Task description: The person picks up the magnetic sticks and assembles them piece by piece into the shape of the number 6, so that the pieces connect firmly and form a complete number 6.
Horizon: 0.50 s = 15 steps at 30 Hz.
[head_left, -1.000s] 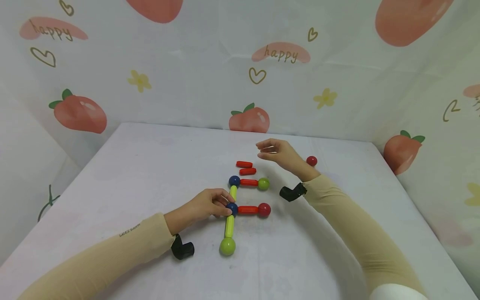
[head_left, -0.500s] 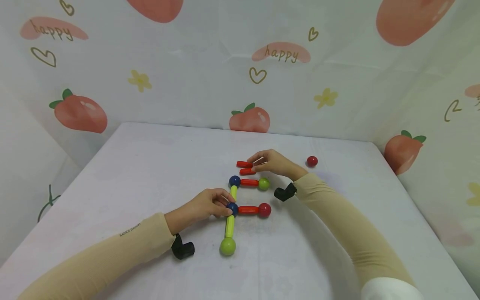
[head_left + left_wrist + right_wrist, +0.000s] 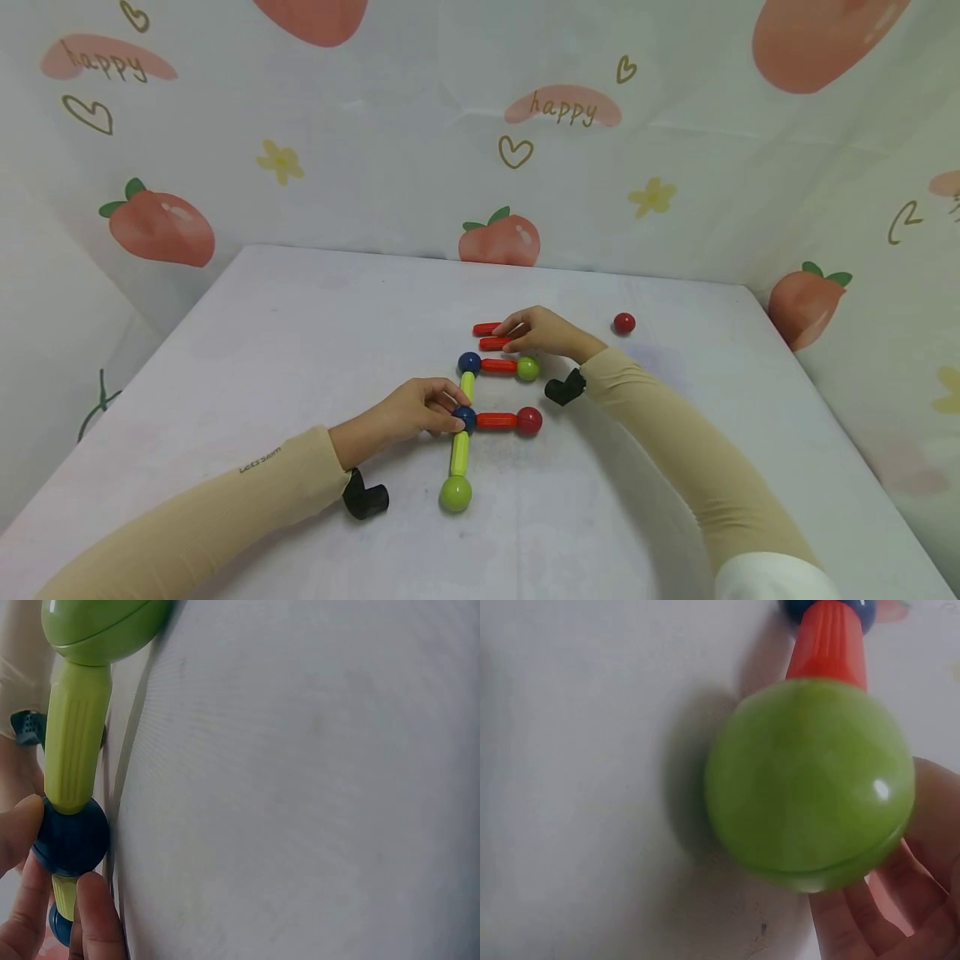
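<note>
A toy frame of balls and rods lies on the table. My left hand (image 3: 416, 414) pinches its middle blue ball (image 3: 71, 838) between thumb and fingers. A yellow-green rod (image 3: 459, 454) runs from that ball to a green ball (image 3: 455, 493), and a red rod (image 3: 497, 421) to a red ball (image 3: 529, 421). Beyond, another blue ball (image 3: 469, 362) joins a red rod (image 3: 498, 366) ending in a green ball (image 3: 810, 784). My right hand (image 3: 546, 332) pinches the right end of the nearer loose red rod (image 3: 491, 343). Its fingers partly cover the farther loose red rod (image 3: 484, 330).
A single red ball (image 3: 624, 323) lies at the back right, beyond the right forearm. Black wrist-worn pieces (image 3: 365, 496) hang below both cuffs. A fabric backdrop printed with peaches (image 3: 498, 239) stands behind the white table (image 3: 315, 308).
My right hand has come down and to the left onto the loose red rods, its fingers now around the nearer one's end. The left hand stays on the blue ball.
</note>
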### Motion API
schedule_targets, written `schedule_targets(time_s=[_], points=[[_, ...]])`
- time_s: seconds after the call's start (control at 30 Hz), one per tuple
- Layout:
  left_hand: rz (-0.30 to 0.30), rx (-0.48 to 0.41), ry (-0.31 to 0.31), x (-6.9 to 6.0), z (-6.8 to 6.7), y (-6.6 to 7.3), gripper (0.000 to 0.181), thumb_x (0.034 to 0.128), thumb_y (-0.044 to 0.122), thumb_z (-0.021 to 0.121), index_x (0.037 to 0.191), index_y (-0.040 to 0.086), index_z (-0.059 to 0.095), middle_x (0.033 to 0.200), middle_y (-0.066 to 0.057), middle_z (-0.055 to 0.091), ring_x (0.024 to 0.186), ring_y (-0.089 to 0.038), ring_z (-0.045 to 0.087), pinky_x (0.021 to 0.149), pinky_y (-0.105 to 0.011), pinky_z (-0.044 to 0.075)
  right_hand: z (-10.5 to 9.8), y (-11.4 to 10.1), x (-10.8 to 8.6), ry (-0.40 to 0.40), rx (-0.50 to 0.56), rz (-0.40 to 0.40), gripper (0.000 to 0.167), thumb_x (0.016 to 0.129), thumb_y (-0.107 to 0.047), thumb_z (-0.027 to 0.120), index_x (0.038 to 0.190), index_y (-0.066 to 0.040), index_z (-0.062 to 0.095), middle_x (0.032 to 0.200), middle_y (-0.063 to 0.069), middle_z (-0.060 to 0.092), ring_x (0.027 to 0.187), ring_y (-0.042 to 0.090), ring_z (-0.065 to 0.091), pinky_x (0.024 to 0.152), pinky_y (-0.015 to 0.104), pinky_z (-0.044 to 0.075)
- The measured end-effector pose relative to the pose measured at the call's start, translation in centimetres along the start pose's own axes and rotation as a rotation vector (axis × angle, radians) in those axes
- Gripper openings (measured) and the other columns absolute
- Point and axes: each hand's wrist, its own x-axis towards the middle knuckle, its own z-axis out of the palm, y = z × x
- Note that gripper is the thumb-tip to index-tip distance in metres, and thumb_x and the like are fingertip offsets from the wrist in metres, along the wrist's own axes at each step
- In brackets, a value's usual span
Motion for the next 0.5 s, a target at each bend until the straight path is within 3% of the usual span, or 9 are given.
schedule_targets(time_s=[0.5], points=[[-0.012, 0.000, 0.006, -0.08, 0.02, 0.13, 0.028, 0.0822, 0.008, 0.075, 0.109, 0.008, 0.065, 0.100, -0.007, 0.066, 0.079, -0.015, 0.059, 0.067, -0.026, 0.052, 0.06, -0.25, 0.24, 0.012, -0.054, 0.041, 0.030, 0.087, -0.014, 0.072, 0.117, -0.013, 0.070, 0.121, 0.008, 0.064, 0.110, 0.025, 0.056, 0.097, 0.038, 0.048]])
